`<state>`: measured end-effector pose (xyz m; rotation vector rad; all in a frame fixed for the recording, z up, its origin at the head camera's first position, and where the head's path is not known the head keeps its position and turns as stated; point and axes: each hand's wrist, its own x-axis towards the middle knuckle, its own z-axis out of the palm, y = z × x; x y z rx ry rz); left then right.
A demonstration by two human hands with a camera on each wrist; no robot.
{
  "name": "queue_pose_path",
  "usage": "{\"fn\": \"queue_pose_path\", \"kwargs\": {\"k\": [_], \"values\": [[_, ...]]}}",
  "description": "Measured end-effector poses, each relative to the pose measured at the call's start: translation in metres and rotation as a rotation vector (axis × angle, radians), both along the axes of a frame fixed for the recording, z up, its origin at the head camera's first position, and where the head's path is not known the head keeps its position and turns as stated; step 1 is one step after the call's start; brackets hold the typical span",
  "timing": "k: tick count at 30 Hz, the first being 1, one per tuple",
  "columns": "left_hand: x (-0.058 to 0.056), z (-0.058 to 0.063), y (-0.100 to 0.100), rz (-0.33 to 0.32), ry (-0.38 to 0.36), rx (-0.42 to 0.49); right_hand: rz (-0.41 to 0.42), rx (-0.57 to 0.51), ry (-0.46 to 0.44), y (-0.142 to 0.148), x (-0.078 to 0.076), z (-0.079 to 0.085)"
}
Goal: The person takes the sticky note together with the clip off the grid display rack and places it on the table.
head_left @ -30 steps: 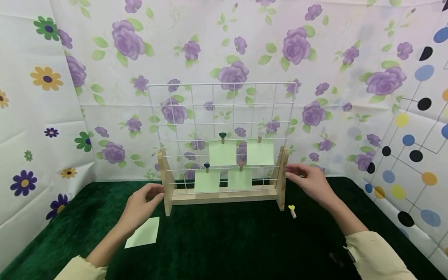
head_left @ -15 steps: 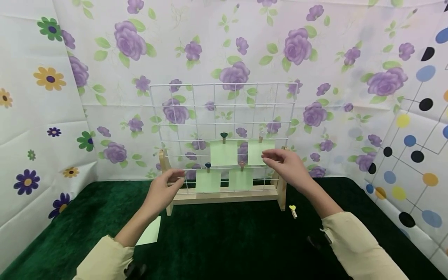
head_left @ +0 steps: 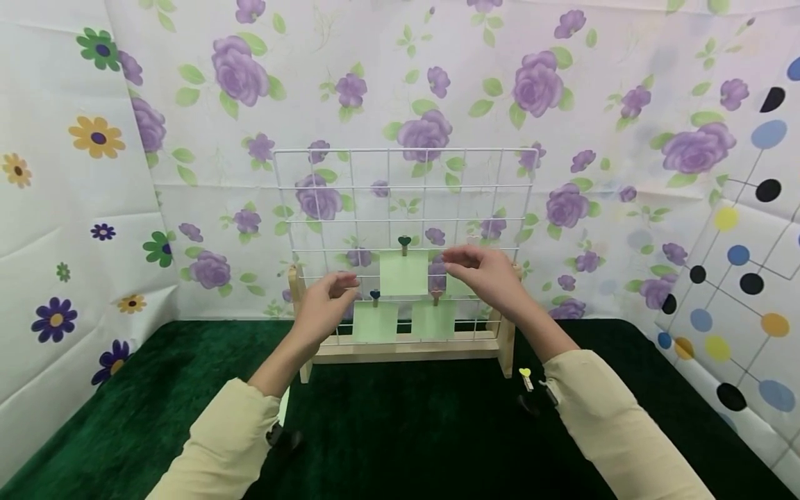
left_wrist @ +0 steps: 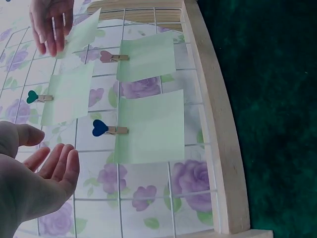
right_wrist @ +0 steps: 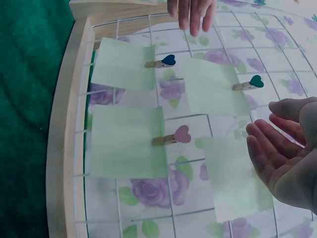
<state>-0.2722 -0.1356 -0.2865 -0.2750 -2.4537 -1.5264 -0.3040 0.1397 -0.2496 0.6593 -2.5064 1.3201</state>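
A white wire grid (head_left: 350, 208) stands in a wooden base (head_left: 406, 353). Several pale green paper notes hang on it, such as an upper one (head_left: 404, 276) under a green heart clothespin (head_left: 405, 243). Below hang a note (head_left: 375, 323) with a blue heart clothespin (left_wrist: 110, 128) and another (head_left: 433, 321) with a pink heart clothespin (right_wrist: 172, 136). My left hand (head_left: 323, 309), fingers loosely bent and holding nothing, hovers before the grid's left side. On the right my right hand (head_left: 487, 276), also holding nothing, covers most of the upper right note (right_wrist: 237, 181).
A small clothespin with a yellow heart (head_left: 526, 377) lies on the dark green cloth (head_left: 400, 430) at the right. One loose paper note (head_left: 284, 408) is mostly hidden behind my left sleeve. Flower-printed sheets (head_left: 206, 153) rise behind and beside the grid.
Both hands have left the base's side posts and moved inward and up, now in front of the grid. My left sleeve has come to cover most of the loose note.
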Motion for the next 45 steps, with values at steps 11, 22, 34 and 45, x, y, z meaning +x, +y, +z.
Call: {"fn": "queue_pose_path", "kwargs": {"k": [11,22,34,45], "values": [[-0.017,0.012,0.017,0.015,0.001,-0.010,0.005,-0.017,-0.007,-0.016,-0.011,0.013],[-0.026,0.012,0.037,0.003,-0.006,-0.027,0.051,-0.026,-0.004,-0.032,-0.016,0.023],[-0.032,0.008,0.045,0.045,-0.039,-0.020,0.091,0.020,-0.046,-0.053,-0.018,0.032],[-0.034,0.008,0.050,0.075,-0.065,0.060,0.018,0.182,-0.017,-0.067,-0.026,0.039]]}}
